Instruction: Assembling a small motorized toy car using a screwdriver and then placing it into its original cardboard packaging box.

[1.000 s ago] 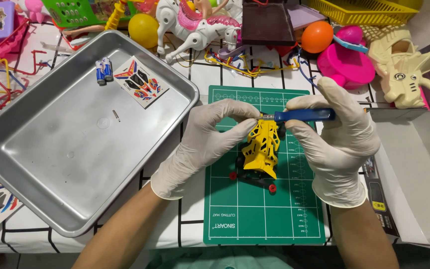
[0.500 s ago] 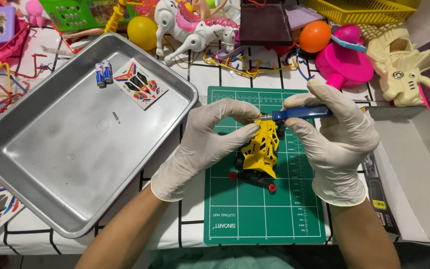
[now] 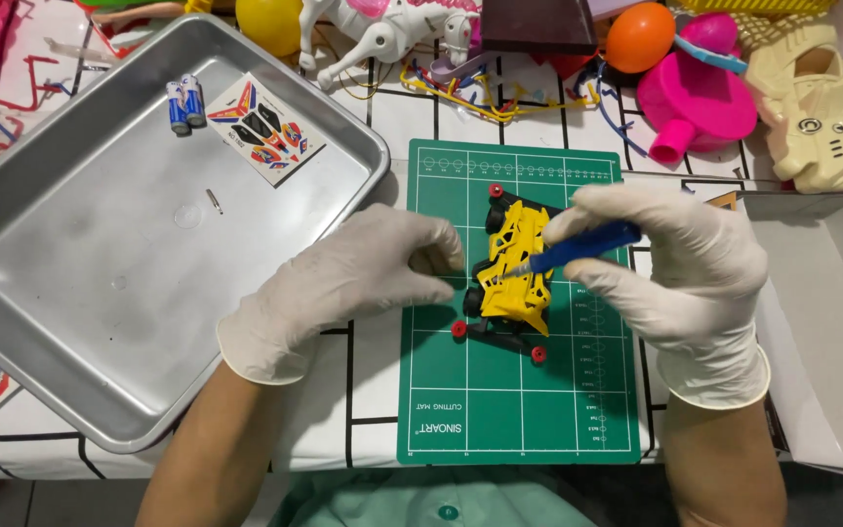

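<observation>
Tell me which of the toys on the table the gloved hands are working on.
The yellow toy car on the green cutting mat. The left hand steadies it; the right hand puts a blue screwdriver to it. Other toys lie untouched along the far edge.

A red, blue and white sticker sheet is laid near the far edge of the metal tray.

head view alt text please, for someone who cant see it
Two gloved hands work on a yellow toy car on a green cutting mat: the left hand steadies it and the right hand points a blue screwdriver at its top. A metal tray with batteries and a sticker sheet lies to the left, with toys behind.
</observation>
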